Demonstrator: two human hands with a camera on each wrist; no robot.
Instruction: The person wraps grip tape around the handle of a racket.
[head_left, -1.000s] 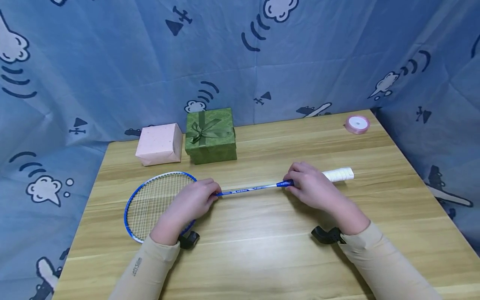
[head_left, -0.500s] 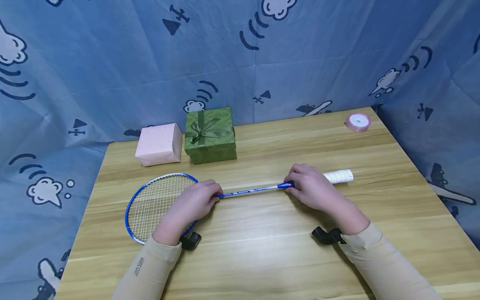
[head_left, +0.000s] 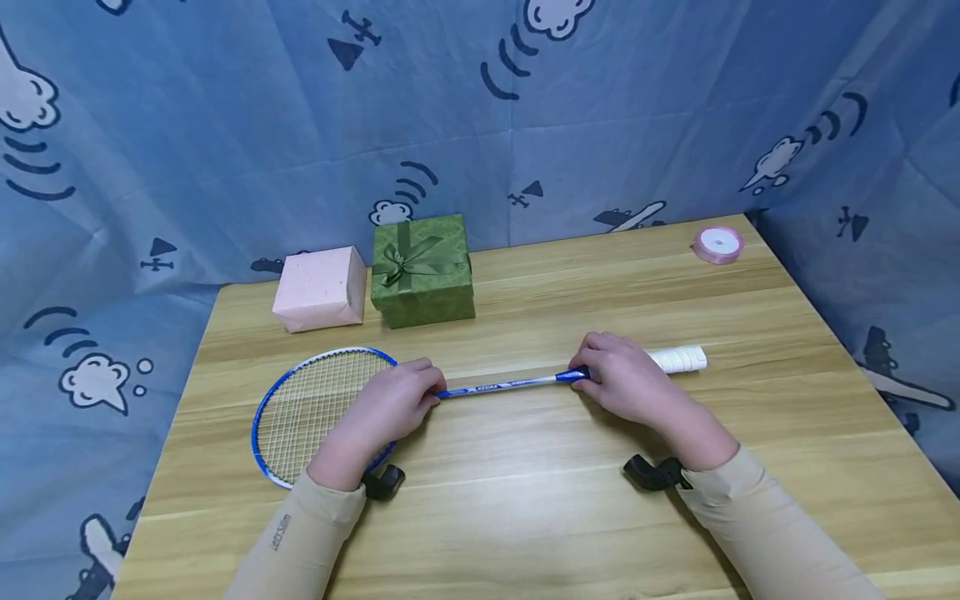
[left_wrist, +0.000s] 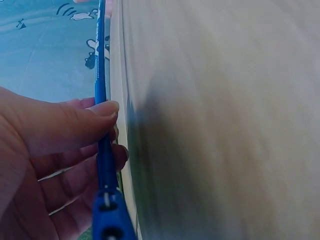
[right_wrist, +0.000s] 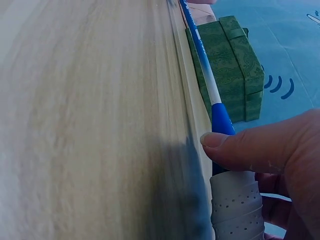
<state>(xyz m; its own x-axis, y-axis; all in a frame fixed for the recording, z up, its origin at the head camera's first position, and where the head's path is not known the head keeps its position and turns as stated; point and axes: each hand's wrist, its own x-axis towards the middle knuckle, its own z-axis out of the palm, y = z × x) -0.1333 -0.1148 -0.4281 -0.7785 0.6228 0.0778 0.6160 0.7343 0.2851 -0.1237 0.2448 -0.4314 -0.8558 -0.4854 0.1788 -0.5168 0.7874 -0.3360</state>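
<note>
- The badminton racket lies across the middle of the counter, its strung head at 9 o'clock and its white handle at 3 o'clock.
- The left hand has its fingers grasping the blue shaft beside the head.
- The right hand has its fingers grasping the shaft where it meets the handle.
- At 12 o'clock, the green gift box stands just beside the pink box.
- The pink ribbon roll sits at 2 o'clock.

Racket shifted slightly toward the near edge of the table, carried by left hand and right hand; white grip end now marginally lower.
</note>
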